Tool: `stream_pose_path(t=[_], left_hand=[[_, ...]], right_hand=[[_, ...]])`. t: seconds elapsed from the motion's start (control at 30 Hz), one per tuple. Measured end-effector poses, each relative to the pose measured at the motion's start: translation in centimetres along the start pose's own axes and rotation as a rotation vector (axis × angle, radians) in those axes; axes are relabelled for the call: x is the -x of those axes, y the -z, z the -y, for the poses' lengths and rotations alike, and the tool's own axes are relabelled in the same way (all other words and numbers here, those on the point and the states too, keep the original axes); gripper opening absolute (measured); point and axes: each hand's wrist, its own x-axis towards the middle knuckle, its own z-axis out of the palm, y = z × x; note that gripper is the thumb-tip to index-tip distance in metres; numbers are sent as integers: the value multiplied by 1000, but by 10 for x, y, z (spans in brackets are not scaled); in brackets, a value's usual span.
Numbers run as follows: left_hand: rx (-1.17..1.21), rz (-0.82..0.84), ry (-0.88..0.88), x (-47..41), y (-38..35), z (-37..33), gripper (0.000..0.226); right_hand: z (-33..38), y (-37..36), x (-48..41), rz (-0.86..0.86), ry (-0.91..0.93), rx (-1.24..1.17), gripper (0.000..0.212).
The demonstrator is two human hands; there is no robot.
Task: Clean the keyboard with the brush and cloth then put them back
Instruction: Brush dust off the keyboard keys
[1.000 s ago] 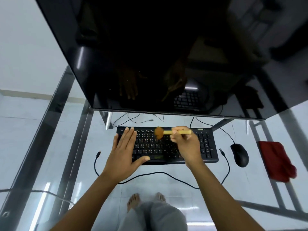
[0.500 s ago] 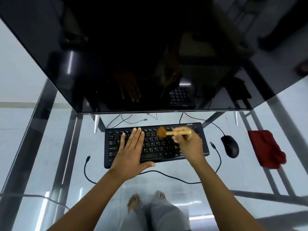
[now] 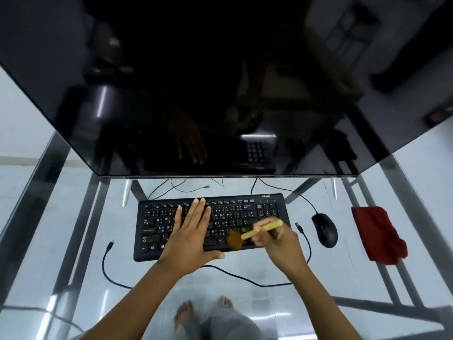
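A black keyboard (image 3: 157,222) lies on the glass desk in front of the monitor. My left hand (image 3: 191,234) rests flat on its middle keys, fingers spread and pointing away from me. My right hand (image 3: 277,239) grips a brush with a pale yellow handle (image 3: 263,229). Its brown bristles (image 3: 234,240) touch the lower right rows of the keyboard, near the front edge. A red cloth (image 3: 377,234) lies crumpled on the desk at the far right, apart from both hands.
A large dark monitor (image 3: 220,82) overhangs the back of the desk. A black mouse (image 3: 324,229) sits right of the keyboard. A loose black cable (image 3: 110,266) curves along the glass (image 3: 73,241) in front. My bare feet show through the glass below.
My right hand has swept the brush from the keyboard's top row down to its lower right rows. My left hand has stayed flat on the keys. The camera has shifted slightly.
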Motion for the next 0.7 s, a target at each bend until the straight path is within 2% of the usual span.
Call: stream_pose_path(t=[0.03, 0.07, 0.13, 0.17, 0.2, 0.27, 0.3, 0.33, 0.4, 0.43, 0.53, 0.57, 0.63, 0.67, 0.7], left_hand=[[-4, 4, 3, 0, -1, -2, 119], [-5, 6, 6, 1, -1, -3, 120], [-1, 4, 13, 0, -2, -6, 120], [-4, 3, 17, -2, -2, -7, 120], [-9, 4, 21, -4, -1, -9, 121], [-6, 2, 28, -8, 1, -15, 120], [6, -4, 32, -10, 2, -19, 120], [18, -7, 35, -12, 3, -22, 120], [36, -1, 35, -17, 4, -30, 118], [37, -3, 34, -19, 5, -35, 118], [30, 19, 37, -27, 6, -47, 115], [27, 25, 35, -29, 7, -51, 114], [13, 34, 22, -34, 7, -58, 112], [9, 35, 15, -36, 6, -61, 111], [15, 33, 8, -38, 5, -64, 111]], right_hand=[[-2, 2, -1, -47, -2, -51, 5], [1, 1, -2, -13, -19, -94, 3], [7, -3, -5, 209, -42, -128, 4], [10, -4, -9, 258, -34, -101, 5], [14, -2, -16, 226, -21, -98, 7], [18, 6, -34, -1, 13, -99, 9], [17, 11, -42, -61, 8, -121, 7], [20, 14, -47, -43, -8, -155, 6], [19, 17, -50, 108, -45, -162, 7], [16, 19, -51, 109, -37, -119, 7], [10, 37, -54, -194, 5, -27, 8], [8, 43, -54, -195, -5, -81, 8], [4, 50, -51, 14, -72, -180, 6], [2, 52, -48, 94, -68, -132, 5], [-3, 55, -48, 97, -46, -83, 7]])
